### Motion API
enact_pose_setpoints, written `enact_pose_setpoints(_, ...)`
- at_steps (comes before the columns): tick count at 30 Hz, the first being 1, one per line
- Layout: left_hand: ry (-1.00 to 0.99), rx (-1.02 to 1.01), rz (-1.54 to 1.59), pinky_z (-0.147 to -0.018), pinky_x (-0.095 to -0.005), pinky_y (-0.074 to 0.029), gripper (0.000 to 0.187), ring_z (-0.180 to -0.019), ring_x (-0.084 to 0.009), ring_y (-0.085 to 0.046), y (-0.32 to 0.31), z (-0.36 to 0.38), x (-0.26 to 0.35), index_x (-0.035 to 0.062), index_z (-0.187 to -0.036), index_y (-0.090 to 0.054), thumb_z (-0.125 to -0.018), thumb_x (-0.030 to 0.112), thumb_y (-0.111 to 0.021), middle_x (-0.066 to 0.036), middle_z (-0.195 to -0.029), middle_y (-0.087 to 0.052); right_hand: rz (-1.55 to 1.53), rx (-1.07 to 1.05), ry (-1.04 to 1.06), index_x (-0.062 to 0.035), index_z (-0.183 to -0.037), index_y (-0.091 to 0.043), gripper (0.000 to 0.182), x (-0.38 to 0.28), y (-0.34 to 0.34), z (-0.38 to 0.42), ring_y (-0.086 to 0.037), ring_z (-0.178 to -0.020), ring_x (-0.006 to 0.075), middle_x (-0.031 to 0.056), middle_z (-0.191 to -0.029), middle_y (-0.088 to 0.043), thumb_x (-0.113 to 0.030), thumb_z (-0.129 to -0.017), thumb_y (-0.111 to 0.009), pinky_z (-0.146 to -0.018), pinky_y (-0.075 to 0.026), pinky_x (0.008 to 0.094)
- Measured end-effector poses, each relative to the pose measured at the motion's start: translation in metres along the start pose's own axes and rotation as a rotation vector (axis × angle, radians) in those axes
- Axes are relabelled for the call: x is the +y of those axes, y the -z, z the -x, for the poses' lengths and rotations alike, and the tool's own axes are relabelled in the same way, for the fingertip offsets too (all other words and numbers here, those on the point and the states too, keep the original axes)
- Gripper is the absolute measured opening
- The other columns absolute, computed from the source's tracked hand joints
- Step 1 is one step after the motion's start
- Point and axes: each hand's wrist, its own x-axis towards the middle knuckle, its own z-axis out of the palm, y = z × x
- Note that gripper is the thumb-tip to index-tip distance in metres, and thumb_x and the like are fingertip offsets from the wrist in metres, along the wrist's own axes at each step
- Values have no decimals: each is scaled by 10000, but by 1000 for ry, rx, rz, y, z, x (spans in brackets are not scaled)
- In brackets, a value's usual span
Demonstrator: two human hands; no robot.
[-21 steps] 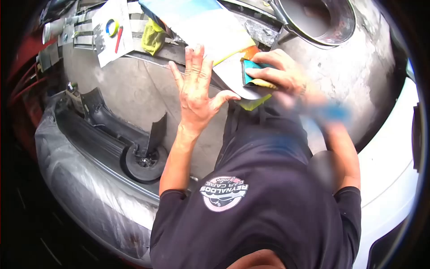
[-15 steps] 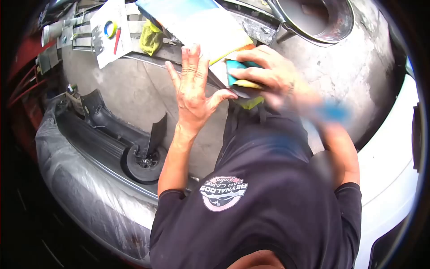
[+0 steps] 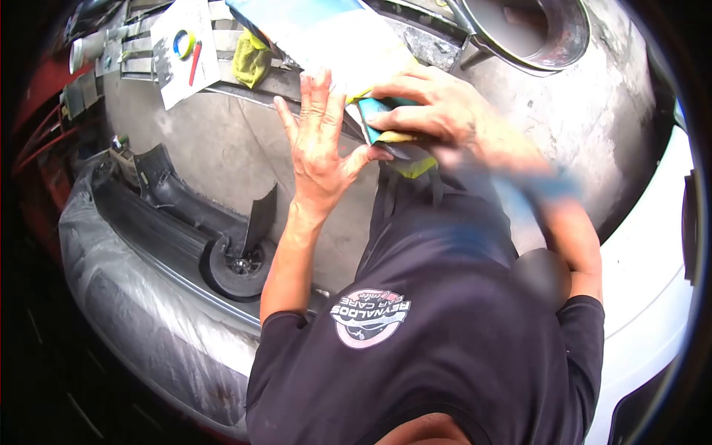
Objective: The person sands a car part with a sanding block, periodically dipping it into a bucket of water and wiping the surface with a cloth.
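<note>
My right hand (image 3: 449, 111) is wrapped around a teal block (image 3: 373, 113) with a yellow layer along its lower side, like a sanding block. The block is at the near corner of a glossy panel (image 3: 334, 44) coloured white, blue and yellow. Beside it, my left hand (image 3: 319, 159) has its fingers spread, the fingertips over the panel's near edge and the thumb pointing at the block. A bright yellow-green piece (image 3: 413, 167) shows below the block. My right fingertips are partly hidden behind the block and palm.
A yellow-green cloth (image 3: 252, 59) hangs on the slatted bench beside a white sheet (image 3: 169, 85) bearing a tape roll (image 3: 183, 44) and a red tool (image 3: 194, 63). A large bumper (image 3: 148, 319) lies left; a metal drum (image 3: 567, 52) and white car body (image 3: 645, 282) are right.
My right hand has slid the block slightly left along the panel's corner, closer to my left thumb. My left hand has stayed nearly in place.
</note>
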Motion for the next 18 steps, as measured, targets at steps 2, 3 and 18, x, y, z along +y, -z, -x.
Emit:
enact_pose_setpoints(2,6,1,-4,-1315,-741,-27,1201,-1691,-404,-272,3,-5,4,12,-1681,-454,-762,678,-846,-190,-1786,-388,61,-75,-13,-82,-1241,-767,535,10,9,6,-633,-1308,369,126,-1393,-682,-26,-711,-808,-1111,-561,484)
enact_pose_setpoints(3,-8,8,-14,-1312,-747,-29,1209,-1690,-407,-273,2,-7,4,15,-1681,-456,-749,672,-857,-189,-1786,-389,45,-86,-64,-81,-1240,-771,547,15,18,11,-627,-1316,376,125,-1402,-680,-27,-697,-812,-1107,-565,477)
enact_pose_setpoints(18,-8,1,3,-1313,-749,-49,1211,-1690,-413,-268,1,-7,1,5,-1674,-458,-738,654,-868,-191,-1781,-395,59,-151,41,-82,-1198,-771,484,17,15,-6,-646,-1272,376,122,-1411,-678,-63,-718,-831,-1048,-575,479)
